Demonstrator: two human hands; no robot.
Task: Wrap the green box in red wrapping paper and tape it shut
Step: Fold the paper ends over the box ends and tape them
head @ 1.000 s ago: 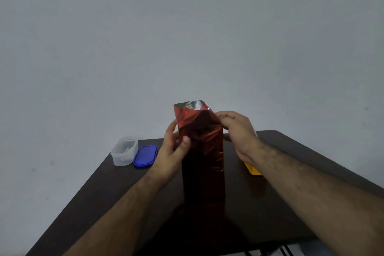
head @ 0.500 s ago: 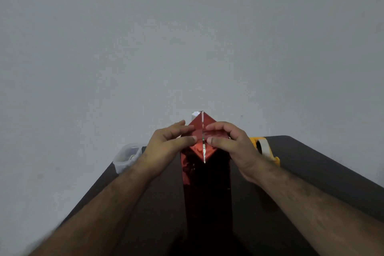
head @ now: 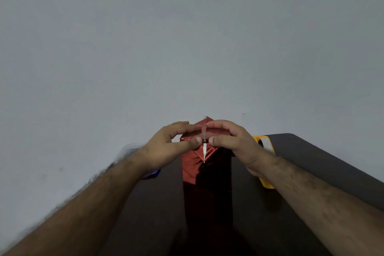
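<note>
No text, label, brand or number can be read anywhere.

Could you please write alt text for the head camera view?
Both hands, left hand and right hand, pinch folded red wrapping paper at the top of a tall upright wrapped box on a dark table; a yellow tape dispenser sits behind the right wrist.

The box (head: 207,189) stands upright on the table (head: 311,172) (centre), the tape dispenser (head: 265,145) to its right.
</note>
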